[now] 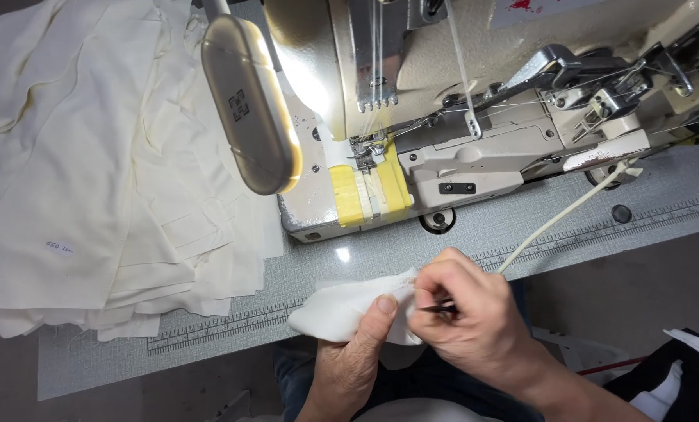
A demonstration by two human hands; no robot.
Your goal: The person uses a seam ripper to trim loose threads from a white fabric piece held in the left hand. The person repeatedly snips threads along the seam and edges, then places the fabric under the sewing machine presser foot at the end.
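Fingers of the right hand [467, 312] pinch a small dark tool [439, 309] against a white cloth [342, 311] gripped under the left hand's [357, 352] thumb at the table [443, 250] edge, below the sewing machine [474, 148].

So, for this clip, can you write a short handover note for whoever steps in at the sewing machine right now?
Left hand: pinches a small cream-white fabric piece at the table's near edge, thumb on top.
Right hand: closed on a small dark metal tool, tip against the fabric's edge; what kind of tool cannot be told.
A thin cream cord or binding strip runs from the hands up to the pale industrial sewing machine.
Stack of cut cream fabric panels lies to the left on the grey table.
Done: the small piece is off the machine.
Left: the cord is not yet detached.
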